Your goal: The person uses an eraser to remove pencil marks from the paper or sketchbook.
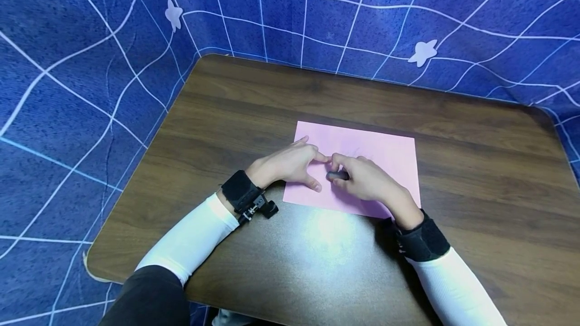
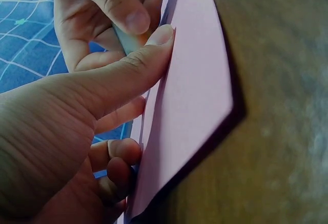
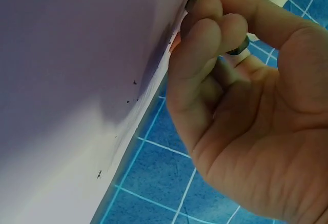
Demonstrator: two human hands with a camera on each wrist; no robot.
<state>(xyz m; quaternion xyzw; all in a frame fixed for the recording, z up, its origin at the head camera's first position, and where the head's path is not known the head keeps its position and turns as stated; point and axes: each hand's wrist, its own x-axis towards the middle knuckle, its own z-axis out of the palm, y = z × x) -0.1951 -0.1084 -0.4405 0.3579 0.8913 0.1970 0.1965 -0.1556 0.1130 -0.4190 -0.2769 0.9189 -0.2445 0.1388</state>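
Observation:
A sheet of pink paper [image 1: 393, 157] lies on the table, with faint grey marks near its middle. My left hand [image 1: 294, 164] rests on its left part, thumb and index finger spread apart, holding nothing. My right hand [image 1: 366, 177] pinches a small dark eraser [image 1: 338, 175] between thumb and fingers, low over the sheet and close to the left index fingertip. In the right wrist view, the eraser's dark end [image 3: 239, 46] shows between the curled fingers, and dark crumbs [image 3: 99, 174] are scattered on the paper. The fingers hide most of the eraser.
The brown wooden table [image 1: 254, 99] extends around the sheet on all sides. Blue cloth [image 1: 290, 19] with white wavy lines and star shapes hangs behind and to the left. Black bands with camera mounts [image 1: 258, 205] are strapped on the wrists.

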